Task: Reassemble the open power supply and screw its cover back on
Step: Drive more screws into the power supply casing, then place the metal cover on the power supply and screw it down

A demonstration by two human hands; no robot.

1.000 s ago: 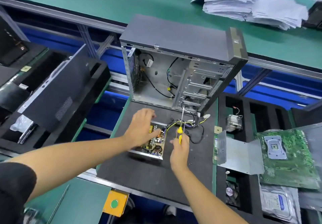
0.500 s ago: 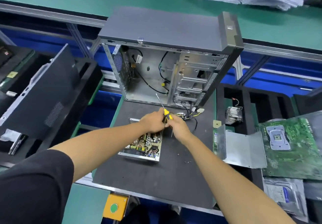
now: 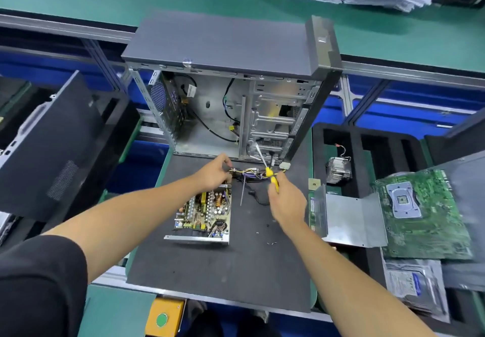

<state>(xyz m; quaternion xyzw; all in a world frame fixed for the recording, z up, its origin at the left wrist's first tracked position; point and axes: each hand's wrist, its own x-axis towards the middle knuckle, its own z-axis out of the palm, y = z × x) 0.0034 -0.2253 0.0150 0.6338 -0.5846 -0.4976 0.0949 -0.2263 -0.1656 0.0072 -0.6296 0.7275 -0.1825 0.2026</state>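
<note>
Now my left hand point(image 3: 214, 172) pinches the floppy wires point(image 3: 248, 172) behind the open power supply point(image 3: 203, 214); my right hand point(image 3: 284, 201) grips the screwdriver point(image 3: 270, 175). Its bare board looks fragile, so I'd hold the metal edges.

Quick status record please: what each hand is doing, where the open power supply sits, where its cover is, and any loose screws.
left hand: grips the cable bundle at the supply's far end
right hand: holds the yellow screwdriver, tip pointing at the computer case
power supply: open on the black mat, circuit board exposed
metal cover: off, right of the mat
screws: small loose bits on the mat
</note>
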